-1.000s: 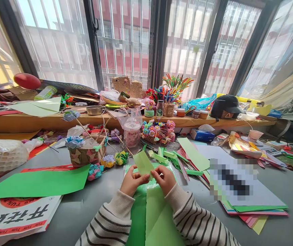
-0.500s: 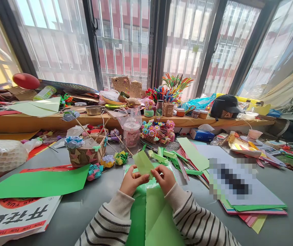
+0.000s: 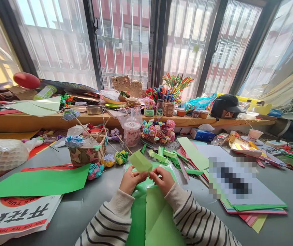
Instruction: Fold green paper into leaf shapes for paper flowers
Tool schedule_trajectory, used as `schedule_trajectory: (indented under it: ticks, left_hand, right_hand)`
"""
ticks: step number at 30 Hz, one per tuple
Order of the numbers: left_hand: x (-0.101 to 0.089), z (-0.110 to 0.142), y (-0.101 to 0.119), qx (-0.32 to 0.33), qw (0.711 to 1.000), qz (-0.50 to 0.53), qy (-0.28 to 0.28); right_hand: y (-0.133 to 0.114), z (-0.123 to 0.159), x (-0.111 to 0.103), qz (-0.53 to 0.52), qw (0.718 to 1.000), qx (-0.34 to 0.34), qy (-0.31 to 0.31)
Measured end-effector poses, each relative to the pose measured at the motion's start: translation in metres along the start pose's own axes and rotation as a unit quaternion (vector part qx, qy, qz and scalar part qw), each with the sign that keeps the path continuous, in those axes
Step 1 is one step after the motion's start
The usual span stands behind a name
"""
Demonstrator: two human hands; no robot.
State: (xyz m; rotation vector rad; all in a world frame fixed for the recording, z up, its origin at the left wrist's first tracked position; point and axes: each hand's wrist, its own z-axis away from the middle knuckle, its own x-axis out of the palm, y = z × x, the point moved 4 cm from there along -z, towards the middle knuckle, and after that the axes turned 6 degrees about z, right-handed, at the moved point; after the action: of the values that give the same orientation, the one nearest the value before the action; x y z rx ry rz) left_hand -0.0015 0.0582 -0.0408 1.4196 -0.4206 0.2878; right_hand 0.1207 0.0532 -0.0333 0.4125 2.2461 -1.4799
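Observation:
A small piece of light green paper point(image 3: 140, 161), with a crease across it, is held up in front of me over the table. My left hand point(image 3: 131, 180) is closed on its lower left side, thumb on top. At its lower right corner, my right hand point(image 3: 162, 178) pinches the edge between thumb and fingertips. Below the hands lies a larger light green sheet point(image 3: 161, 218), partly over a darker green sheet point(image 3: 137, 218). Just beyond the hands is a heap of folded green paper strips point(image 3: 170, 155).
To the left stand a woven basket point(image 3: 87, 153) with paper flowers and a bright green sheet point(image 3: 39, 181) on a printed bag point(image 3: 20, 217). A paper stack point(image 3: 248, 184) lies to the right. Behind are a plastic cup point(image 3: 132, 133) and a cluttered ledge point(image 3: 126, 121).
The small green paper has tilted over to the left and lower in my fingers. Both hands keep hold of it and have barely shifted.

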Motion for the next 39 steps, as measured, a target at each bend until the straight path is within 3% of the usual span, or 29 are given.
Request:
schedule_trajectory:
  ticks: [13,20,30,39]
  left_hand:
    - [0.0,-0.001,0.003,0.052,0.995,-0.083,0.018]
    - [0.005,0.002,0.001,0.057,0.995,-0.079,0.014]
    - [0.004,0.002,-0.005,0.023,0.999,-0.035,0.011]
    - [0.01,0.002,-0.003,0.0,0.999,-0.009,-0.043]
  right_hand:
    - [-0.006,0.001,0.0,-0.001,0.999,-0.011,-0.034]
    - [-0.002,0.0,-0.004,0.015,1.0,-0.004,0.011]
    - [-0.008,0.0,-0.008,0.102,0.992,-0.046,0.05]
    - [-0.008,0.001,-0.012,0.082,0.994,-0.018,0.07]
